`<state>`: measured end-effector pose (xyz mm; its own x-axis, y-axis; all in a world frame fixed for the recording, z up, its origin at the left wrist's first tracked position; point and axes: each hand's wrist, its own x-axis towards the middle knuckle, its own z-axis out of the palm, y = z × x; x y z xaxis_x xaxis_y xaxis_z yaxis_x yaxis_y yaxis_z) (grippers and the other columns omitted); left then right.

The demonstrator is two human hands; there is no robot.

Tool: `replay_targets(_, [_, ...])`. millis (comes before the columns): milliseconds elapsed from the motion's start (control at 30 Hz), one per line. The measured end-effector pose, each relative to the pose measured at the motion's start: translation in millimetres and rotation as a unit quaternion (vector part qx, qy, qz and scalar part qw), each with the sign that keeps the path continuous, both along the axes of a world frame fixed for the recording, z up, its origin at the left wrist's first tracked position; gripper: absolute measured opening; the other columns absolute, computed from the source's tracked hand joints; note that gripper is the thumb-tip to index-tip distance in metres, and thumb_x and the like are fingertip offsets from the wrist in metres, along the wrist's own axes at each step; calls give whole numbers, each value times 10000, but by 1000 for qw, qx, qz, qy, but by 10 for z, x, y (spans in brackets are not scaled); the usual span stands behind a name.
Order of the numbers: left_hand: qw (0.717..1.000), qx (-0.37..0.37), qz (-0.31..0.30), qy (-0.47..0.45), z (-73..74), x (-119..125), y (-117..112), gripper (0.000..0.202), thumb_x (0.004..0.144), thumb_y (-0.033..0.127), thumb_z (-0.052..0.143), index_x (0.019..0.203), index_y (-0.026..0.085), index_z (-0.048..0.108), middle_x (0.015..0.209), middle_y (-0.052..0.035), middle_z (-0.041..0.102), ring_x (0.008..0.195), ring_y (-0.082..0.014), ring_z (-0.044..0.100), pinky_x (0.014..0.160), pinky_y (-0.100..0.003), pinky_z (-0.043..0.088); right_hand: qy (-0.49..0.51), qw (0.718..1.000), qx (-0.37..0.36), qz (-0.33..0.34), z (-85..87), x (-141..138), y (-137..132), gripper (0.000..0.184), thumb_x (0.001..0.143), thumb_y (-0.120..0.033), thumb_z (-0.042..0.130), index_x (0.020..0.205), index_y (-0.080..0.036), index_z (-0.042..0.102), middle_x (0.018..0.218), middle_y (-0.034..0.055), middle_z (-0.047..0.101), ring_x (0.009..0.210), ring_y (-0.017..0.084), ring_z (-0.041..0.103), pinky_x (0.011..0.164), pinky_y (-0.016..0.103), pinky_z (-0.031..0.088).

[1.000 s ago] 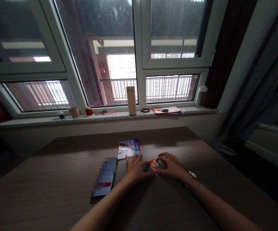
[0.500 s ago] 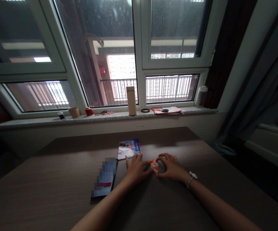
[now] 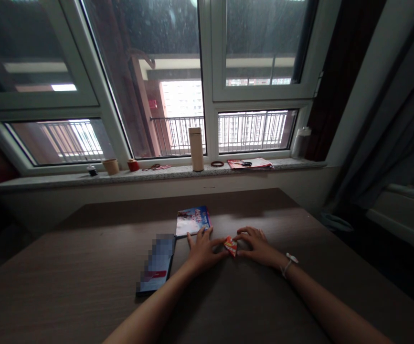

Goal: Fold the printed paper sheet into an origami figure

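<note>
A small folded piece of red, orange and white printed paper (image 3: 231, 245) lies on the brown table, one pointed corner toward me. My left hand (image 3: 204, 252) holds its left side between thumb and forefinger, the other fingers stretched toward a printed booklet (image 3: 192, 220). On the paper's right edge rest the thumb and forefinger of my right hand (image 3: 259, 247), with a gap under the curved fingers. A bracelet (image 3: 290, 261) circles my right wrist. Left of my left forearm lies a phone (image 3: 156, 265), its screen partly pixelated.
The table (image 3: 85, 267) reaches to the wall below a window. Along the sill (image 3: 171, 173) stand a beige flask (image 3: 196, 149), a paper cup (image 3: 111, 166), a red spool-like item (image 3: 133, 165), a brown ring (image 3: 217, 164), papers with scissors (image 3: 247, 164) and a clear bottle (image 3: 301, 142).
The paper has turned slightly, its point now lower right. My right thumb and forefinger have drawn a little closer together. My left hand has barely shifted.
</note>
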<state>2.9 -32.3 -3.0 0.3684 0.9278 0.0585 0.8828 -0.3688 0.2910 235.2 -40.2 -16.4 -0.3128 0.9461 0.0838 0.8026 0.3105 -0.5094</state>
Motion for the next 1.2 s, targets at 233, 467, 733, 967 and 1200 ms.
replay_targets(233, [1000,8,7,-17,-53,12,24,389,852,653,480,1188,504,607,1505,-41,375,1418,-359,201,1014,-737,-84,34,998,43,-32,-59,-34,10,299,817,-561,583,1049,-405,687,1267,6,547,1257,265,408,1127,516,156])
replay_targets(467, [999,7,7,-31,-83,2,59,399,793,636,592,1164,494,627,1494,-17,386,1404,-377,208,1016,-742,-76,50,997,40,-32,-51,-16,27,298,776,-567,635,1011,-399,707,1250,2,555,1247,259,407,1114,470,195])
replay_targets(733, [998,-3,5,-61,-99,8,87,417,740,592,681,1138,472,650,1482,-37,393,1400,-369,208,1019,-742,-70,93,991,76,-61,-167,-52,77,317,854,-535,526,895,-306,740,1158,26,613,1176,245,464,1062,441,253])
replay_targets(967, [996,21,11,-83,-115,46,65,280,784,487,681,1058,432,696,1440,-20,447,1378,-352,257,1030,-740,-52,94,986,118,-79,-145,-118,75,284,877,-434,517,811,-262,733,1032,23,661,1072,213,520,987,369,307])
replay_targets(1200, [993,76,17,-93,-115,128,23,184,828,456,646,968,351,704,1369,-20,510,1348,-325,315,1040,-743,-9,74,983,143,-93,-186,-159,96,192,853,-376,560,798,-239,684,1011,28,652,1061,217,519,991,371,303])
